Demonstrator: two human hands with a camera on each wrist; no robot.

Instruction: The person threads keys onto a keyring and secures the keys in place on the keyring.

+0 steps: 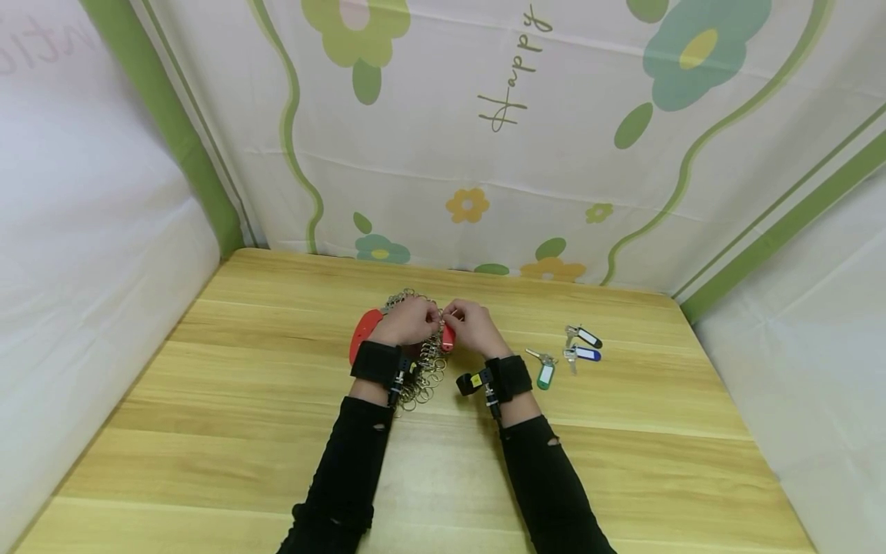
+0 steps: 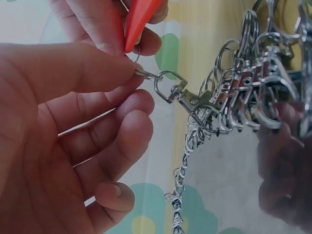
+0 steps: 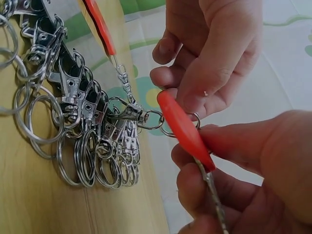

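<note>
Both hands meet over a bunch of metal swivel clips with split rings. My left hand pinches a split ring that hangs from one swivel clip, its other fingers loosely bent. Close against it, my right hand grips a red key tag between thumb and fingers. From the tag's lower end hangs a metal key. A thin wire ring shows between the tag and the split ring, partly hidden by the fingertips.
Left of the hands lies a red rounded piece, partly covered by the left hand. To the right on the wooden table are keys with a black tag, a blue tag and a green tag. Patterned cloth walls the table.
</note>
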